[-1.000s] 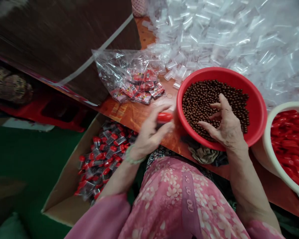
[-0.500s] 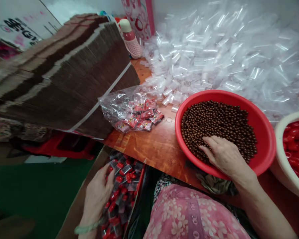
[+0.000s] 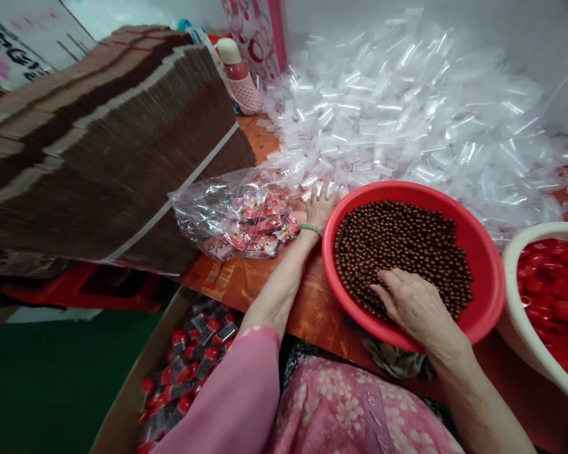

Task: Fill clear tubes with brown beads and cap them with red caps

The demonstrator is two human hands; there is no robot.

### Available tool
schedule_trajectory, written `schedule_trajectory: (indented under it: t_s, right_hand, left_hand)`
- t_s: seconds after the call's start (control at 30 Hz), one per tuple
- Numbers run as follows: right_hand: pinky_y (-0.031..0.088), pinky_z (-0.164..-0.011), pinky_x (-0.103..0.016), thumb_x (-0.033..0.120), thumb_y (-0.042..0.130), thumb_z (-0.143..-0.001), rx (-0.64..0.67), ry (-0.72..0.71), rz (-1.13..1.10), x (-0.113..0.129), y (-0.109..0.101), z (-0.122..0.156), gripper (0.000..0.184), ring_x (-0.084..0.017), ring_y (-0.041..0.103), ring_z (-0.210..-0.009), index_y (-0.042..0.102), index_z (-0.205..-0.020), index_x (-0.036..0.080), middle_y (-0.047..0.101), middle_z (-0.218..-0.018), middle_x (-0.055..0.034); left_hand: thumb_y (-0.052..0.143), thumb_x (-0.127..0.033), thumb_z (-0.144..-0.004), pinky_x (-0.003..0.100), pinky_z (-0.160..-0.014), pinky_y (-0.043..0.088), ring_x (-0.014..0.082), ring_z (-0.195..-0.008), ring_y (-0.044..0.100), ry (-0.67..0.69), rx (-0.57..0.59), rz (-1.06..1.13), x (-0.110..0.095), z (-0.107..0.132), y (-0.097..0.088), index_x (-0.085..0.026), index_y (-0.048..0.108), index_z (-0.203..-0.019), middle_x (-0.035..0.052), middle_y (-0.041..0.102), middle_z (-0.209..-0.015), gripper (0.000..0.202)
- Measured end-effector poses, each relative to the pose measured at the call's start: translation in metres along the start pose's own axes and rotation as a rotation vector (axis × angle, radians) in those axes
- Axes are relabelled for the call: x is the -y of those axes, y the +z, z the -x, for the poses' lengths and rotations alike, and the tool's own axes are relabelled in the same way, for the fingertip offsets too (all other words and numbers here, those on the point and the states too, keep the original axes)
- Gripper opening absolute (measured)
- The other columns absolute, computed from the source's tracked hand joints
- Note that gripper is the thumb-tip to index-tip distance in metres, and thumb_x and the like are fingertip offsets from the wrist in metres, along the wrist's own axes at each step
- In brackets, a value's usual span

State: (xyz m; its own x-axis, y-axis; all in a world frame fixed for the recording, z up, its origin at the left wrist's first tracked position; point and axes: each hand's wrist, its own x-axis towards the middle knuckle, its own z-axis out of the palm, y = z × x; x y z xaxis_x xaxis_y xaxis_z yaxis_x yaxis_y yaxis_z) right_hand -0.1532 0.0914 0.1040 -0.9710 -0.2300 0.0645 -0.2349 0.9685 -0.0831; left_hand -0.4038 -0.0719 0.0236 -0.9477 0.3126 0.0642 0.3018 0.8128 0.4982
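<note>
My left hand point(image 3: 319, 207), with a green bangle at the wrist, reaches over the table with its fingers apart. Its fingertips are at the near edge of a heap of clear plastic containers point(image 3: 373, 120); none is seen in its grasp. My right hand point(image 3: 414, 306) rests in a red basin point(image 3: 490, 293) filled with small round brown balls point(image 3: 402, 239). Its fingers are bent and drawn together on the balls, and whatever lies beneath them is hidden. A clear bag of small red packets point(image 3: 258, 224) lies just left of my left wrist.
Below my left arm, a cardboard box point(image 3: 123, 391) holds filled clear containers with red caps point(image 3: 184, 366). A cream basin point(image 3: 514, 258) of red caps point(image 3: 558, 290) stands at right. A strapped stack of flattened cardboard point(image 3: 123, 151) leans at left, near a pink bottle point(image 3: 239, 79).
My left hand has moved from the box of capped containers up and right to the edge of the clear heap. My right hand stays in the red basin. The view has shifted slightly.
</note>
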Motion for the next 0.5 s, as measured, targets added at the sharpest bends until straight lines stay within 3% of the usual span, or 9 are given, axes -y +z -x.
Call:
schedule_trajectory:
  t_s: [0.13,0.3,0.4,0.5]
  right_hand:
    - [0.046,-0.077,-0.035,0.029,0.052,-0.105,0.021,0.008,-0.004,0.001,-0.002,0.0,0.018,-0.023,0.071,-0.081,0.065,-0.095,0.02,0.076,-0.092,-0.0078]
    - [0.045,-0.076,-0.035,0.03,0.053,-0.105,0.078,0.034,0.011,0.001,-0.005,-0.001,0.019,-0.024,0.071,-0.082,0.065,-0.095,0.02,0.075,-0.092,-0.0084]
    - [0.044,-0.073,-0.034,0.031,0.052,-0.105,0.117,0.06,0.012,0.0,-0.006,-0.001,0.02,-0.024,0.071,-0.081,0.065,-0.095,0.019,0.074,-0.092,-0.0076]
    - [0.042,-0.07,-0.032,0.031,0.054,-0.104,0.152,0.096,-0.001,-0.002,-0.007,-0.002,0.019,-0.022,0.07,-0.08,0.064,-0.095,0.019,0.074,-0.093,-0.0074]
  left_hand:
    - [0.052,-0.012,-0.095,0.062,-0.129,0.028,0.039,-0.16,0.028,0.042,0.013,0.02,0.014,0.027,0.013,-0.018,0.063,-0.143,0.019,0.045,-0.165,0.049]
    - [0.056,-0.013,-0.093,0.049,-0.133,0.026,0.0298,-0.155,0.041,0.119,-0.039,0.115,0.026,0.068,0.012,-0.018,0.065,-0.14,0.0143,0.055,-0.158,0.048]
    - [0.056,-0.016,-0.095,0.046,-0.125,0.039,0.0278,-0.145,0.053,0.102,-0.115,0.189,0.027,0.088,0.01,-0.017,0.069,-0.134,0.0155,0.061,-0.15,0.041]
    - [0.056,-0.023,-0.097,0.04,-0.109,0.054,0.0243,-0.126,0.066,0.048,-0.195,0.26,0.028,0.107,0.005,-0.015,0.073,-0.124,0.0152,0.071,-0.136,0.033]
